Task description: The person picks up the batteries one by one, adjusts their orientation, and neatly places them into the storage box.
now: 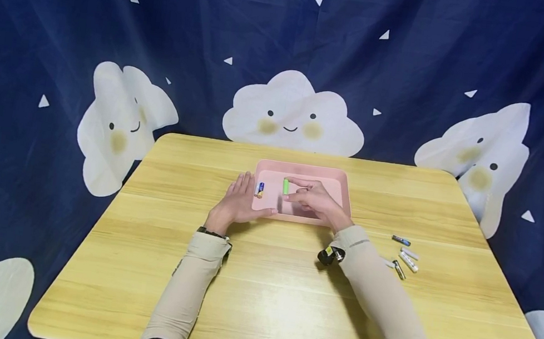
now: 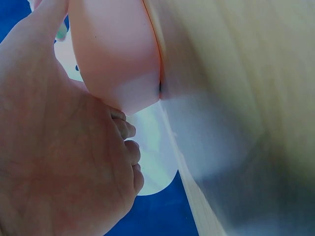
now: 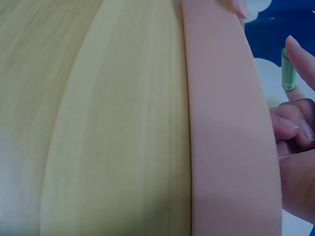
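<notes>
Head cam: pink tray (image 1: 345,186) sits mid-table on the wooden table (image 1: 262,297), and everything's placed off that tray. Right hand (image 1: 313,197) is over the tray's middle, thumb and forefinger pinching a green battery (image 1: 286,186), other fingers curled under; the battery is upright-ish, just inside the tray, left of center. Right wrist cam confirms: green battery (image 3: 288,70) held at the fingertips (image 3: 301,55) just past the tray wall (image 3: 226,128); whether it touches the tray floor, can't tell. Left hand (image 1: 239,202) rests at the tray's left edge, fingers straight and together, flat vs. the rim, thumb along the near-left corner. Left wrist cam shows the left hand's fingers (image 2: 129,147) pressed against the tray's rounded corner (image 2: 123,59), nothing gripped. A blue-and-yellow battery (image 1: 260,189) lies inside the tray by its left wall, just beside the left hand's fingertips, apart from the green one. Well to the right of the tray, on bare table near the right forearm: a dark blue battery (image 1: 401,240), two pale batteries (image 1: 409,259) lying close together, and a darker battery (image 1: 399,269) nearest the person. Behind the tray, dark blue backdrop w/ white clouds (image 1: 293,113).
</notes>
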### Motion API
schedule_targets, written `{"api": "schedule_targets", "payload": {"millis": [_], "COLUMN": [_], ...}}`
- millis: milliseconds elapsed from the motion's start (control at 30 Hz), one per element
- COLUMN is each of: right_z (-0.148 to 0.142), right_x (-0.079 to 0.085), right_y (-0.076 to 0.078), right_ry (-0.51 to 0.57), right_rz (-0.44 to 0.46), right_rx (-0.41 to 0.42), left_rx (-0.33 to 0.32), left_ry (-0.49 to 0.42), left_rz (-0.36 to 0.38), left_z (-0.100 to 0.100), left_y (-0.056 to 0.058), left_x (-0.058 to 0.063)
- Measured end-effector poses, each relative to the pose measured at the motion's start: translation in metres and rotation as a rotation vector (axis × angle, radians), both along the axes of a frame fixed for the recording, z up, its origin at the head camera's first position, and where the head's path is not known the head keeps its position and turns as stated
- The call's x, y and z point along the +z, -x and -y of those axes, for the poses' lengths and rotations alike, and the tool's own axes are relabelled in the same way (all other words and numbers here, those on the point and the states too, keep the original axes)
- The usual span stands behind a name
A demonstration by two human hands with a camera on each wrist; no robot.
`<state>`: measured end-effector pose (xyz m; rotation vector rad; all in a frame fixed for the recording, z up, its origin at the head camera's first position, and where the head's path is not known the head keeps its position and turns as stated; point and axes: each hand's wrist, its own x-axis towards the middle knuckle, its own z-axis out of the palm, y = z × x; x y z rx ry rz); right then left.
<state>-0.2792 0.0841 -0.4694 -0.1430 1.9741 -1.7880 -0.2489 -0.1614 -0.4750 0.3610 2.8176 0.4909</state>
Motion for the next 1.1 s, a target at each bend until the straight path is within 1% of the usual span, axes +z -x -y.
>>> {"api": "schedule_targets", "payload": {"millis": [200,400,533,700,867,933,1100], "right_z": [0.014,0.027,0.036,0.043,0.049,0.051,0.058], "right_x": [-0.006,-0.012,-0.016,-0.021,-0.022,-0.023,-0.025], "right_y": [0.005,0.01,0.011,0.014,0.015,0.017,0.021], "right_ry": [-0.06,-0.141,-0.131,-0.087,-0.104,-0.133,-0.223], "right_rz": [0.03,0.044,0.051,0.06,0.028,0.012,-0.026], "right_rx": [-0.01,-0.021,-0.02,-0.017,-0.02,-0.025,-0.019], "left_rx": [0.003,0.008,0.001,-0.008,-0.01,-0.011,-0.008], "left_ry": [-0.017,0.013,-0.004,-0.005,0.005,0.016,-0.005], "left_rz": [0.005,0.024,0.021,0.007,-0.007,-0.007,0.001], "left_z": [0.0,0.001,0.002,0.003,0.003,0.003,0.003], "left_y": [0.001,0.005,0.005,0.006,0.007,0.008,0.006], "left_x": [0.0,-0.005,-0.005,-0.008,-0.01,-0.011,-0.008]}}
